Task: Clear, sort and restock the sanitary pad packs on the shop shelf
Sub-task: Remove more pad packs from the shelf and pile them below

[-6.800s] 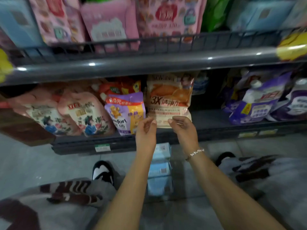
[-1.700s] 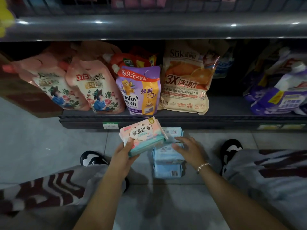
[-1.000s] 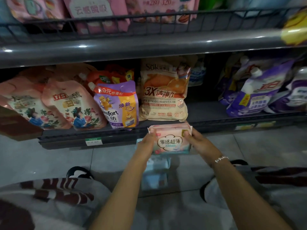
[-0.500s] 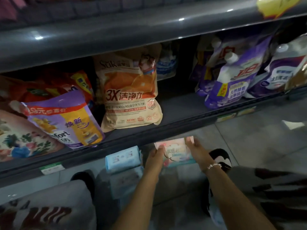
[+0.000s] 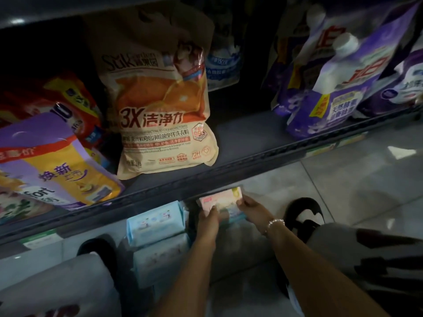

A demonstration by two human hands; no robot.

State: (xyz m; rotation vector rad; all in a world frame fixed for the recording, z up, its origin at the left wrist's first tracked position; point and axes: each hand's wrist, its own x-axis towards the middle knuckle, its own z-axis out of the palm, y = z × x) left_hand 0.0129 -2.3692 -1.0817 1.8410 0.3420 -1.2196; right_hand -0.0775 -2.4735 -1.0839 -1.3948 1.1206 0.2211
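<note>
I hold the pink pad pack (image 5: 220, 202) low in front of the bottom shelf (image 5: 251, 161), my left hand (image 5: 209, 217) pinching its left end and my right hand (image 5: 250, 208) its right end, so its long axis runs from one grip to the other. The blue packs (image 5: 155, 221) lie on the floor just to its left, nearer my left hand. Compared with half a second ago, the pack sits a little lower and closer to the shelf edge.
</note>
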